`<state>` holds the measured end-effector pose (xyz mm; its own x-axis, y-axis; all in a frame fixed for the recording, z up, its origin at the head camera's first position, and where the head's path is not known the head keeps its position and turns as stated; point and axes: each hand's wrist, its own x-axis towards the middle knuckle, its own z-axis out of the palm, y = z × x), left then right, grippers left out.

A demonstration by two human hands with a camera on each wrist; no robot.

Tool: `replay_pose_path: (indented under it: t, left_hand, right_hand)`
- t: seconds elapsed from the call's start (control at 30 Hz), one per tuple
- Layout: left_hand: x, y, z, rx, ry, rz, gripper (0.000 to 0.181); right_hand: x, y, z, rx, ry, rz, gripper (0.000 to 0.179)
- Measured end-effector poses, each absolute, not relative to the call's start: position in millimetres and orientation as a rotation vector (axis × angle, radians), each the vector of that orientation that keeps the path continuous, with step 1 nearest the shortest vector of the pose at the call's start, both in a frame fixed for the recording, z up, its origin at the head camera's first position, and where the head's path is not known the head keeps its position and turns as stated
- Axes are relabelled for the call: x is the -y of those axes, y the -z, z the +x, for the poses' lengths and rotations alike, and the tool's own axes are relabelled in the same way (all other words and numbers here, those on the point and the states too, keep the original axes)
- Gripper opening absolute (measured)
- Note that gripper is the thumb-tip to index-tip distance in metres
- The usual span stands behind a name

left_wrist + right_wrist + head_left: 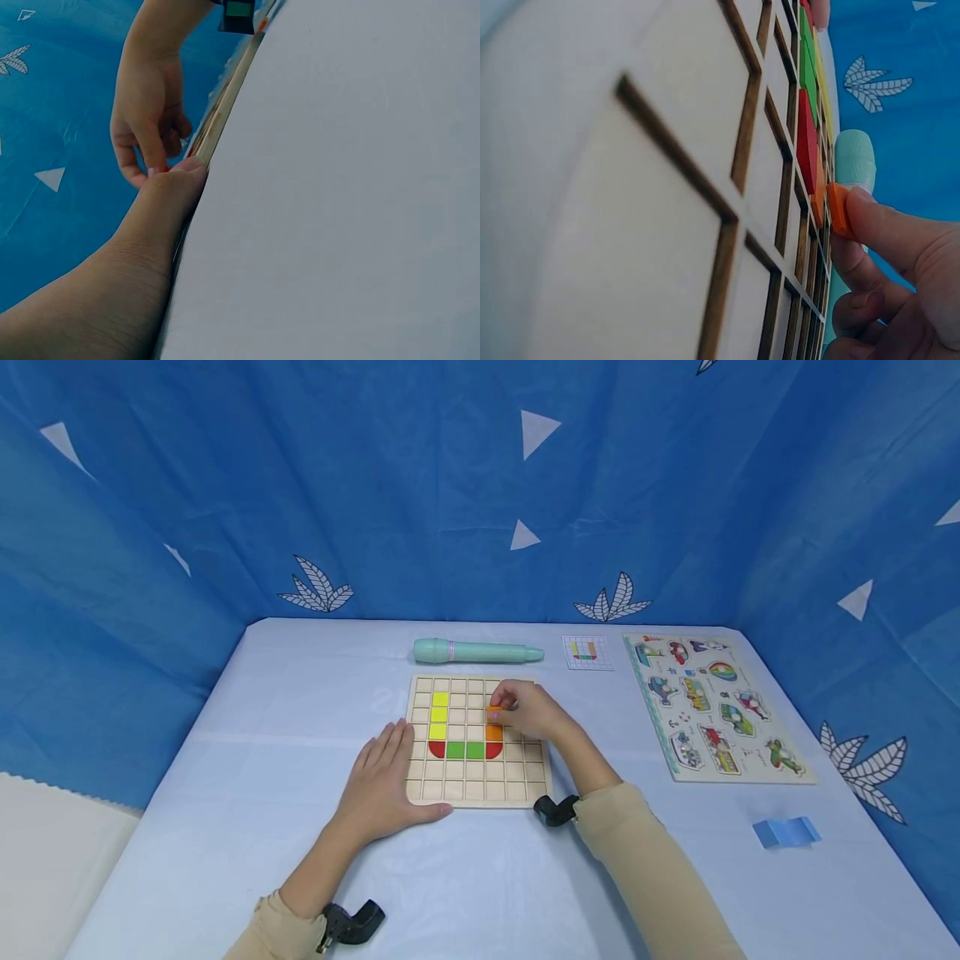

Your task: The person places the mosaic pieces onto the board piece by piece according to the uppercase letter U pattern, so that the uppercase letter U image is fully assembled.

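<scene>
A wooden grid board (456, 789) lies at the middle of the table. In its cells sit three yellow squares (439, 714) in a column, two green squares (465, 750) in a row, and a red rounded piece (437, 749) at each end of that row. An orange square (494, 733) sits above the right red piece. My right hand (528, 712) pinches another orange square block (840, 211) between thumb and finger, tilted close over the cell above. The left hand (381, 785) rests with straight fingers along the board's left edge, its thumb at the front edge.
Behind the board lies a mint-green tapered tube (487, 652). Next to it is a small card (592, 653) printed with a coloured U shape on a grid. A picture puzzle board (705, 710) lies to the right, with a folded blue strip (787, 832) in front of it.
</scene>
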<state>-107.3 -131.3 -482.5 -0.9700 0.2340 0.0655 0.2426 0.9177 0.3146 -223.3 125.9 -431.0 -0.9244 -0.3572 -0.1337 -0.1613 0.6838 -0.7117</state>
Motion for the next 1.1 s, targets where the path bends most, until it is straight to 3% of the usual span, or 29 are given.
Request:
replay_pose_path:
  t: [1.1]
  left_hand:
    - [132.7,484.2,-107.2,3.053,0.488,-0.390,0.133]
  right_hand:
    - [-121.6,426.6,-222.3,-2.729,0.846,-0.416,0.013]
